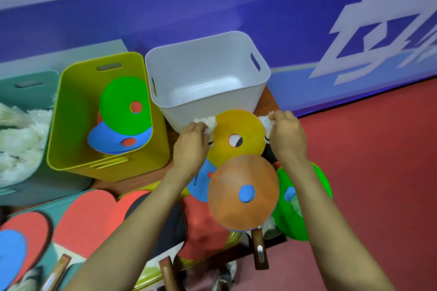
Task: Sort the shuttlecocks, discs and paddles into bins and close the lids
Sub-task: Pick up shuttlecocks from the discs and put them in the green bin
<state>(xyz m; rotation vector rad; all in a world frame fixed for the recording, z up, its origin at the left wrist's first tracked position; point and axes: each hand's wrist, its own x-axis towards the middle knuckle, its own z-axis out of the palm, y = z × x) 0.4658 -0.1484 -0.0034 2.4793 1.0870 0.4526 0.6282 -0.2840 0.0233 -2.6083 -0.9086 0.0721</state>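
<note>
My left hand grips a white shuttlecock just in front of the empty white bin. My right hand grips another white shuttlecock beside the yellow disc. Between my hands lie the yellow disc, an orange disc, a blue disc and a green disc. The yellow-green bin holds green and blue discs. The teal bin at far left is full of shuttlecocks. Red paddles lie at the lower left.
A teal lid and a yellow-green lid lie flat under the paddles at the front. Paddle handles stick out over the table's front edge. A blue wall stands behind the bins; red floor lies to the right.
</note>
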